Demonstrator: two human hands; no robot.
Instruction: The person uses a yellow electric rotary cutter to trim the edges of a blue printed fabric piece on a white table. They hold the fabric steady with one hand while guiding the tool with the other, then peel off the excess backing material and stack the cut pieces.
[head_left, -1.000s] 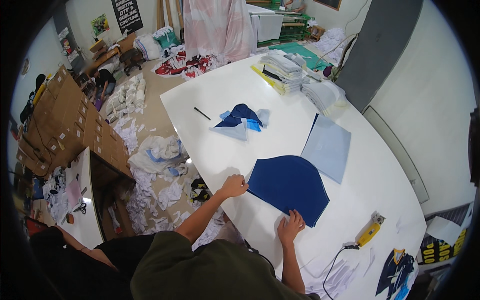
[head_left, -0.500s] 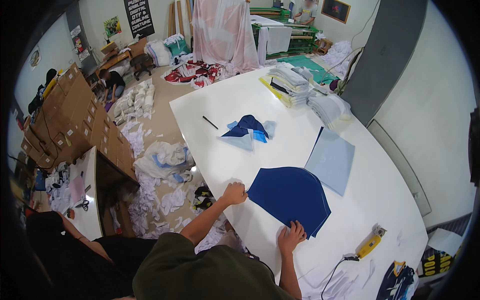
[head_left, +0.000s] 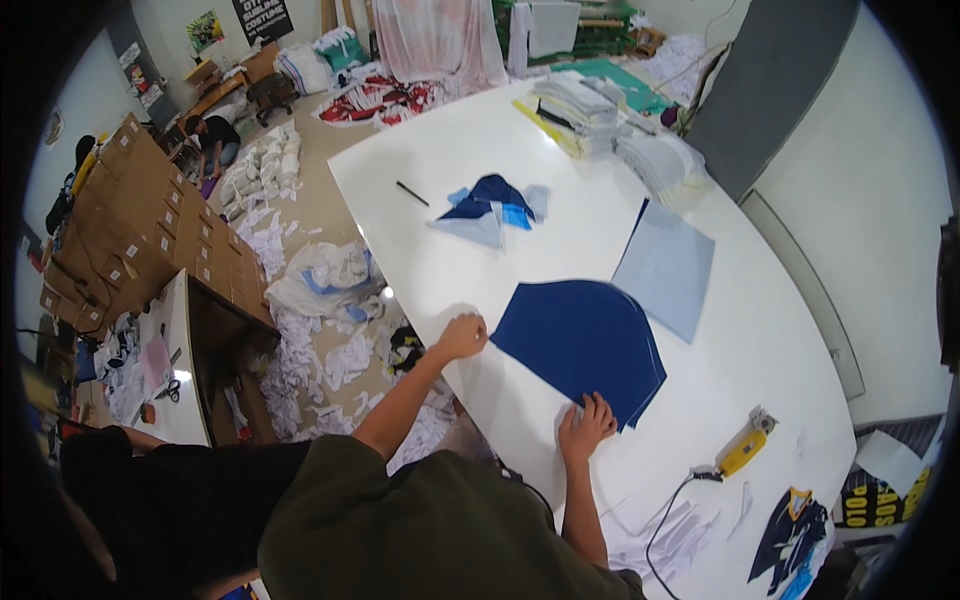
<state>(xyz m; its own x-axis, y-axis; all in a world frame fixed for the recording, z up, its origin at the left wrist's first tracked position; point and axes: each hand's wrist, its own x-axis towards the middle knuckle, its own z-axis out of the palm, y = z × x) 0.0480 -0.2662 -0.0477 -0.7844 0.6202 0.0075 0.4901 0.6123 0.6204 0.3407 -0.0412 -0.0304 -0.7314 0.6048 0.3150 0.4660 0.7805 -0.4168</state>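
Observation:
A stack of navy cut fabric pieces [head_left: 575,345], curved along the far side and with layered edges at the right, lies flat on the white table [head_left: 400,260]. At its left corner my left hand [head_left: 464,336] is closed, fingers curled in. Whether the fabric's tip is between those fingers cannot be made out. My right hand [head_left: 588,425] rests open on the near edge, its fingers spread over the navy cloth. Just beyond the stack, to the right, a light blue fabric piece [head_left: 665,265] lies flat, partly under or against the navy edge.
Blue fabric scraps [head_left: 490,212] and a black pen [head_left: 412,193] lie farther off. Folded cloth [head_left: 575,115] is piled at the table's far end. A yellow corded cutting tool [head_left: 742,452] stands at right. White scraps cover the floor; a person in black [head_left: 180,500] is beside me at left.
The view has tilted down, so the table sits higher in the picture. My left hand seems slightly farther off the fabric's corner. My right hand stays on the near edge.

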